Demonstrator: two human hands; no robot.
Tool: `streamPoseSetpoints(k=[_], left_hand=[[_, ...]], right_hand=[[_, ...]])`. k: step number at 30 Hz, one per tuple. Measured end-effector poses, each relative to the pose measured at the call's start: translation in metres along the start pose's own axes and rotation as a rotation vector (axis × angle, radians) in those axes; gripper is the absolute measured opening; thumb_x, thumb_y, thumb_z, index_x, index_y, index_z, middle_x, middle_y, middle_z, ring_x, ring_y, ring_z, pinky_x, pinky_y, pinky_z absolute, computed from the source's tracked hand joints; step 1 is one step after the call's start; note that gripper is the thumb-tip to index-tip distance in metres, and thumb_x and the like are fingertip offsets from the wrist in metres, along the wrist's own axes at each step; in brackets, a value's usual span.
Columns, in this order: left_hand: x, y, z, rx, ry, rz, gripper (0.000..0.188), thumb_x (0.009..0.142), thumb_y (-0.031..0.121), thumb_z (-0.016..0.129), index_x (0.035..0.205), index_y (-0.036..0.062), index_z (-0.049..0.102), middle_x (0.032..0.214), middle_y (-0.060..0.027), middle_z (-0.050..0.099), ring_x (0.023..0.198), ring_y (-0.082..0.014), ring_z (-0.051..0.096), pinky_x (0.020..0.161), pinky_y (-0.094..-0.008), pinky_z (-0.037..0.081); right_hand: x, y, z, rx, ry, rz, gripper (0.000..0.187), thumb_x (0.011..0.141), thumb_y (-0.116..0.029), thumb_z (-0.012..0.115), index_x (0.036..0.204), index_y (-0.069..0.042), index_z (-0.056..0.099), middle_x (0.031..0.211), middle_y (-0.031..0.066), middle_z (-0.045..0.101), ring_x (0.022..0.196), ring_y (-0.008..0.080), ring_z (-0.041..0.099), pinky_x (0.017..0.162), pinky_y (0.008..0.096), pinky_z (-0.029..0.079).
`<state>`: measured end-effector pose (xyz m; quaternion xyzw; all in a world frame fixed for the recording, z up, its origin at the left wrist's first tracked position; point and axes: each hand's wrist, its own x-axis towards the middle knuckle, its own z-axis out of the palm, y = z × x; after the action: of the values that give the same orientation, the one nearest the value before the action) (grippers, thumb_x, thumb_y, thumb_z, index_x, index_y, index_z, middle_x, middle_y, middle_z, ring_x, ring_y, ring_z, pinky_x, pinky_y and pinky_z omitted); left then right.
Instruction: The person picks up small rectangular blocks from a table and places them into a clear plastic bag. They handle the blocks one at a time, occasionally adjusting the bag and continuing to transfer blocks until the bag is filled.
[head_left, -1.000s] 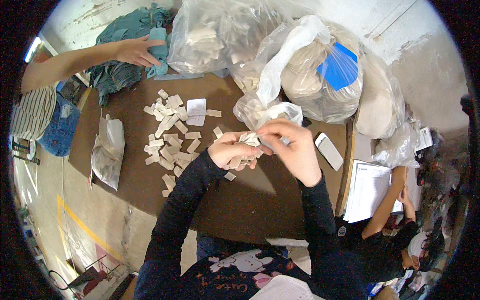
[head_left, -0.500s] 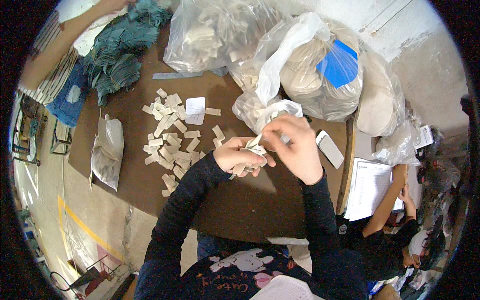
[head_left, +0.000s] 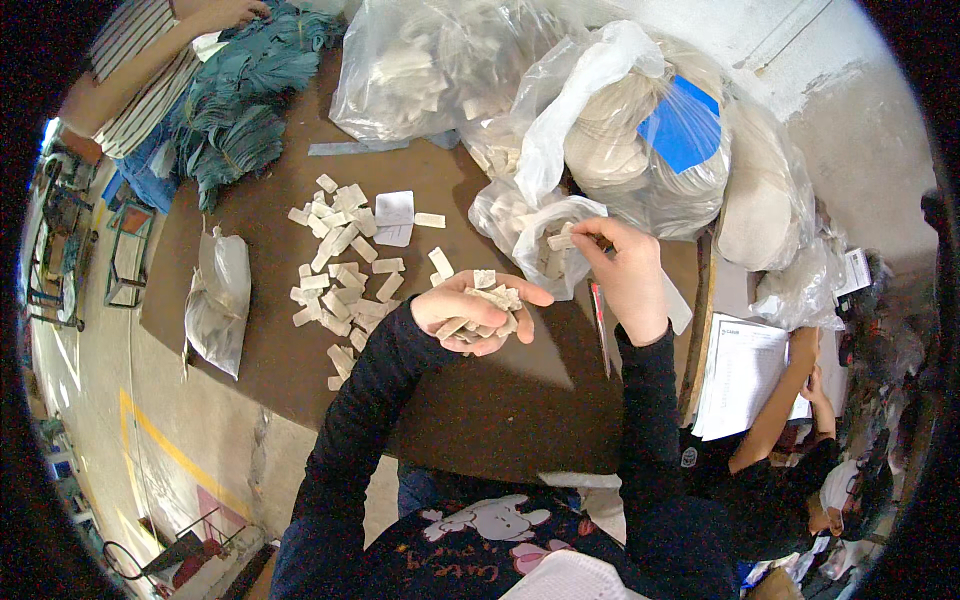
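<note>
My left hand (head_left: 440,308) is curled round a clump of small cream fabric pieces (head_left: 497,298), several of them sticking out between thumb and fingers. To its right, my right hand (head_left: 630,285) pinches a single cream fabric piece (head_left: 559,242) at the mouth of a small clear plastic bag (head_left: 583,208). More cream pieces lie inside that bag. Left of my left hand, many similar loose pieces (head_left: 340,245) are spread over the brown table (head_left: 480,425). A white paper slip (head_left: 395,212) lies beside them.
Large clear bags of cream fabric (head_left: 430,80) stand along the back. Dark green cloth (head_left: 240,90) is heaped at far left, near another person's arm (head_left: 150,75). A red pen (head_left: 599,320), a white flat object (head_left: 677,303) and printed sheets (head_left: 740,375) lie right, beside a co-worker's arms (head_left: 780,405).
My right hand has moved away from my left hand to the small bag, now pinching one piece. The red pen has come into view. At far left, the other person's arm has shifted.
</note>
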<state>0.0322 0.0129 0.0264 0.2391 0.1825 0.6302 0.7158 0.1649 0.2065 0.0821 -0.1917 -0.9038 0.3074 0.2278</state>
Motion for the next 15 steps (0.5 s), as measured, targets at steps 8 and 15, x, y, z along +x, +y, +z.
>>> streamPoseSetpoints(k=[8, 15], left_hand=[[0.003, 0.002, 0.013, 0.082, 0.136, -0.069, 0.052, 0.08, 0.008, 0.066, 0.129, -0.0059, 0.053, 0.094, -0.0195, 0.068, 0.049, -0.0155, 0.055, 0.035, -0.0223, 0.035], [0.012, -0.006, 0.007, 0.361, 0.191, -0.178, 0.039, 0.084, 0.011, 0.067, 0.12, -0.0021, 0.058, 0.104, -0.0182, 0.069, 0.066, -0.0165, 0.064, 0.047, -0.0234, 0.045]], right_hand=[[-0.001, -0.002, 0.001, -0.081, 0.021, -0.222, 0.026, 0.083, -0.003, 0.068, 0.109, -0.003, 0.067, 0.097, 0.0126, 0.069, 0.08, 0.022, 0.066, 0.071, 0.0326, 0.05], [-0.017, -0.033, 0.021, 0.353, -0.304, -0.287, 0.011, 0.082, -0.003, 0.069, 0.093, 0.0, 0.068, 0.091, 0.0078, 0.069, 0.081, 0.0142, 0.064, 0.074, 0.0283, 0.05]])
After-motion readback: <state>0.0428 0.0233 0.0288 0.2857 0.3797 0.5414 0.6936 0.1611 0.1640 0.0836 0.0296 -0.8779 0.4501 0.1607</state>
